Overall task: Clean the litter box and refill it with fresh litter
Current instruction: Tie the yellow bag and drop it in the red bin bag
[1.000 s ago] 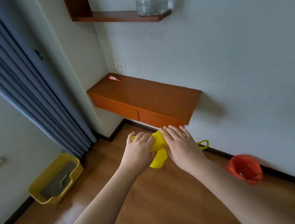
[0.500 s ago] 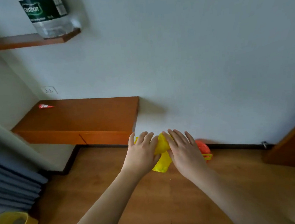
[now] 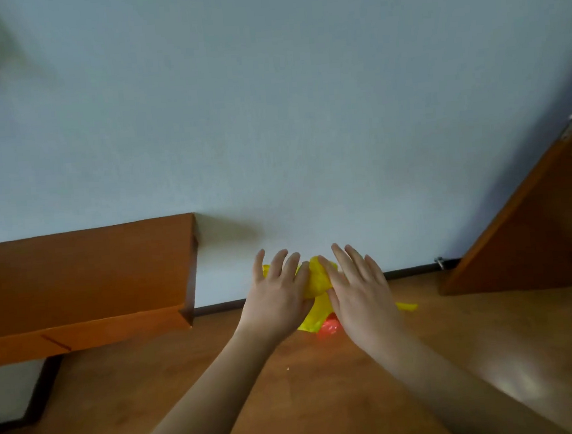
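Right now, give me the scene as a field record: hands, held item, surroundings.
left hand: fingers straight, pressed flat against the bag
right hand: fingers straight, pressed flat against the bag
held item: crumpled yellow plastic bag, sandwiched between both palms
below bag: orange-red bin, mostly hidden
left: wall-mounted wooden desk
right: wooden door
litter box: not in view

Bag [image 3: 316, 277] seemingly between both hands.
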Motion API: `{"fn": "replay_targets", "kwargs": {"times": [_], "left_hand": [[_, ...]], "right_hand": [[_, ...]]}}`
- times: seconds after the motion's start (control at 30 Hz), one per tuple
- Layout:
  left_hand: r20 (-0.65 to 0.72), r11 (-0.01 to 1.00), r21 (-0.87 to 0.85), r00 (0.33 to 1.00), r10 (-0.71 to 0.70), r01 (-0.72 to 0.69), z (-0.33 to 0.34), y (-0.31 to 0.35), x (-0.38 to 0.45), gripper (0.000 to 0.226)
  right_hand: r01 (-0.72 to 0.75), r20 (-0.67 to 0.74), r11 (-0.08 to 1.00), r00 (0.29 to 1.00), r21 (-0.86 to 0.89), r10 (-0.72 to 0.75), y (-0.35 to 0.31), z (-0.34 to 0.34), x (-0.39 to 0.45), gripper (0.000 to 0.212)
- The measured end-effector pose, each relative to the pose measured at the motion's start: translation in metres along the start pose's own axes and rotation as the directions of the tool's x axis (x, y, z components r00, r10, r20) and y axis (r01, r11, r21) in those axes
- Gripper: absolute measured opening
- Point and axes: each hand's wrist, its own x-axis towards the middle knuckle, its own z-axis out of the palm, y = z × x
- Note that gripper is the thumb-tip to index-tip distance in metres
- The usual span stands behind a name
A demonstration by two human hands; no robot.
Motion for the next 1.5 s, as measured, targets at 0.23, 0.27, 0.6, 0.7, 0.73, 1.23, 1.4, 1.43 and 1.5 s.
{"fn": "replay_targets", "kwargs": {"times": [0.23, 0.27, 0.6, 0.7, 0.73, 1.23, 1.4, 1.43, 1.5], "left_hand": [[-0.009, 0.994, -0.095, 0.999, 0.054, -0.055, 0.027, -0.023, 0.063, 0.057], [-0.003, 0.992, -0.106, 0.998, 0.063, -0.063, 0.030, -0.024, 0.071, 0.056], [0.040, 0.985, -0.144, 0.994, 0.097, -0.090, 0.061, -0.026, 0.144, 0.054], [0.065, 0.986, -0.149, 0.994, 0.088, -0.077, 0.075, -0.022, 0.164, 0.055], [0.081, 0.987, -0.146, 0.994, 0.079, -0.067, 0.082, -0.020, 0.171, 0.055], [0.353, 0.985, -0.012, 0.922, -0.159, 0.175, 0.180, 0.013, 0.291, 0.059], [0.367, 0.976, -0.015, 0.909, -0.198, 0.219, 0.215, 0.013, 0.303, 0.059], [0.370, 0.974, -0.021, 0.907, -0.203, 0.227, 0.225, 0.012, 0.303, 0.059], [0.356, 0.969, -0.028, 0.909, -0.218, 0.244, 0.247, 0.006, 0.302, 0.060]], "right_hand": [[-0.104, 0.020, 0.992, 0.994, -0.065, 0.106, 0.023, 0.011, 0.047, 0.050], [-0.123, 0.027, 0.990, 0.992, -0.068, 0.125, 0.026, 0.014, 0.051, 0.050], [-0.155, 0.025, 0.982, 0.987, -0.106, 0.159, 0.078, 0.037, 0.099, 0.048], [-0.152, 0.055, 0.984, 0.986, -0.092, 0.158, 0.099, 0.048, 0.114, 0.049], [-0.149, 0.064, 0.985, 0.986, -0.083, 0.155, 0.107, 0.054, 0.118, 0.049], [-0.017, 0.207, 0.998, 0.978, 0.064, 0.004, 0.239, 0.145, 0.218, 0.052], [-0.033, 0.226, 0.994, 0.974, 0.100, 0.009, 0.251, 0.178, 0.227, 0.051], [-0.038, 0.226, 0.993, 0.974, 0.109, 0.013, 0.252, 0.187, 0.229, 0.050], [-0.044, 0.223, 0.990, 0.975, 0.130, 0.014, 0.252, 0.208, 0.233, 0.049]]}}
